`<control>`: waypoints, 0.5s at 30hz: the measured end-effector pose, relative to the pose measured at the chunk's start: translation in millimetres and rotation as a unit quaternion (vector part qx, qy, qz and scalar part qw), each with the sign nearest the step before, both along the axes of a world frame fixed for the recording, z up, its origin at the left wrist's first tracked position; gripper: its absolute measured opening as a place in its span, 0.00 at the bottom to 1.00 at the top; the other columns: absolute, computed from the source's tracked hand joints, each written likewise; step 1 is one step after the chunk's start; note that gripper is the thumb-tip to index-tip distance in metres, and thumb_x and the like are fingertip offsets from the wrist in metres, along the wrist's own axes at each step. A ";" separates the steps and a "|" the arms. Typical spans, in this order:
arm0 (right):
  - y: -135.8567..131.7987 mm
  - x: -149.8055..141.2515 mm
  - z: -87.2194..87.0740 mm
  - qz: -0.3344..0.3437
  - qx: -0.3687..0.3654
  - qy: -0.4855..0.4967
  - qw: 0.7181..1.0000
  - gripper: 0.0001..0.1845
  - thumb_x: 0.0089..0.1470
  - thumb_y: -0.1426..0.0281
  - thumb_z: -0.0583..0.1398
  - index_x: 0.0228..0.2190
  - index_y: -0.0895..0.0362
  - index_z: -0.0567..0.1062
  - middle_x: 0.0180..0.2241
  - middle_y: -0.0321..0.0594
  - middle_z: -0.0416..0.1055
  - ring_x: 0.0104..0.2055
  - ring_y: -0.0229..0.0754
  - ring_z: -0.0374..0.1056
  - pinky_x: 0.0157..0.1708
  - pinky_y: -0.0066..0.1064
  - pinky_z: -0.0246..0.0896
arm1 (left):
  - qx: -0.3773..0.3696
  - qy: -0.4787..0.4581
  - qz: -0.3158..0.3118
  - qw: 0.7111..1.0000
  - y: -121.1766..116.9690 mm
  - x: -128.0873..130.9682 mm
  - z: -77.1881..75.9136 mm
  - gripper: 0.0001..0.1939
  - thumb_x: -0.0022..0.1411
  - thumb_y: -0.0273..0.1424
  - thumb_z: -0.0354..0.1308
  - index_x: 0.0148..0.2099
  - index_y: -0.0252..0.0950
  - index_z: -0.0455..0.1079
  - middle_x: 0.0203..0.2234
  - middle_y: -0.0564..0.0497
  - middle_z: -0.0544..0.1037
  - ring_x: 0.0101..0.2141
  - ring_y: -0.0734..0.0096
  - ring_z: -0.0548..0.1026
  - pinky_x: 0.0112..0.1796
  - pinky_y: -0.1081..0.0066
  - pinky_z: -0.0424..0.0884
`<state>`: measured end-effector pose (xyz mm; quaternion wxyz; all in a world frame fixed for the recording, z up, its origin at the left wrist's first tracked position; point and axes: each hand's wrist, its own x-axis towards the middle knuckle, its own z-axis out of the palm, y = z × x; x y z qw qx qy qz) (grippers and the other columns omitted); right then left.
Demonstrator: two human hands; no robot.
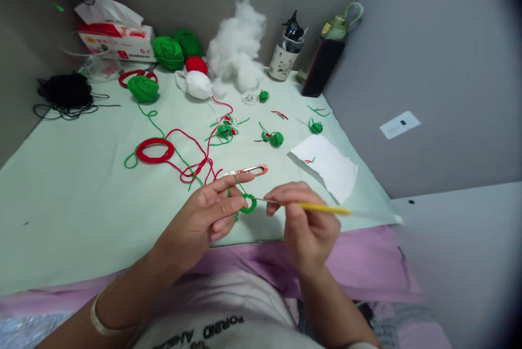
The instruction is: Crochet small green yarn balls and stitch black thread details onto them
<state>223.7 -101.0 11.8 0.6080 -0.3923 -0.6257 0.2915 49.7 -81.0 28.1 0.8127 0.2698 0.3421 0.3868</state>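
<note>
My left hand pinches a small green crocheted ring between thumb and fingers, with green yarn running over the raised index finger. In my right hand is a crochet hook with a yellow handle, held like a pencil. Its metal tip reaches to the ring's upper edge. From my left hand the green strand leads back across the table to a green yarn ball. Just beyond my fingers lie orange-handled thread snips, partly hidden by the left hand.
A red crocheted ring lies left with tangled red yarn. Small green balls and a torn white paper lie right. Behind stand white stuffing, a tissue box, a pen cup, a bottle and a dark phone.
</note>
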 end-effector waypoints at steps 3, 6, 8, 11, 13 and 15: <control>4.7 -2.2 -0.3 0.038 -0.090 0.137 0.986 0.12 0.68 0.68 0.56 0.37 0.53 0.80 0.32 0.38 0.75 0.25 0.35 0.69 0.23 0.29 0.68 | 0.047 0.051 0.018 0.997 -2.0 1.0 -1.4 0.22 0.57 0.30 0.71 0.55 0.43 0.77 0.32 0.57 0.70 0.16 0.90 0.58 0.16 0.80 0.51; 0.8 -3.5 -7.8 0.002 -0.019 -0.002 1.000 0.10 0.66 0.71 0.59 0.42 0.51 0.81 0.37 0.41 0.77 0.34 0.40 0.74 0.32 0.33 0.73 | 0.076 0.070 0.032 0.994 -4.9 4.0 -2.9 0.23 0.59 0.30 0.71 0.57 0.47 0.77 0.34 0.57 0.70 0.17 0.89 0.61 0.17 0.80 0.55; -4.1 -3.5 -13.2 -0.032 0.075 -0.151 0.985 0.15 0.62 0.74 0.63 0.48 0.46 0.80 0.43 0.41 0.77 0.41 0.44 0.75 0.40 0.37 0.75 | 0.076 0.057 0.034 0.995 -5.7 5.5 -3.7 0.24 0.60 0.31 0.70 0.59 0.46 0.76 0.33 0.57 0.70 0.18 0.88 0.60 0.17 0.80 0.55; -7.2 -2.2 -15.1 -0.053 0.136 -0.226 0.963 0.22 0.59 0.77 0.64 0.51 0.43 0.79 0.45 0.41 0.78 0.45 0.46 0.76 0.43 0.37 0.75 | 0.037 0.011 0.002 0.999 -3.5 4.4 -4.2 0.24 0.61 0.32 0.69 0.60 0.42 0.76 0.23 0.59 0.66 0.17 0.87 0.55 0.17 0.81 0.51; -4.6 -0.5 -11.4 -0.054 0.101 -0.164 0.980 0.18 0.62 0.76 0.62 0.49 0.46 0.80 0.42 0.42 0.78 0.44 0.46 0.75 0.42 0.38 0.75 | -0.001 -0.019 -0.015 1.000 -0.4 1.1 -4.9 0.23 0.62 0.31 0.68 0.59 0.38 0.77 0.20 0.60 0.63 0.16 0.87 0.50 0.17 0.81 0.49; 0.2 1.4 -6.0 -0.047 0.035 -0.045 0.997 0.12 0.65 0.74 0.60 0.44 0.50 0.81 0.37 0.41 0.78 0.37 0.43 0.74 0.36 0.37 0.74 | -0.023 -0.038 -0.011 0.999 2.3 -2.7 -5.9 0.19 0.61 0.29 0.68 0.55 0.36 0.79 0.23 0.57 0.69 0.17 0.88 0.48 0.17 0.81 0.48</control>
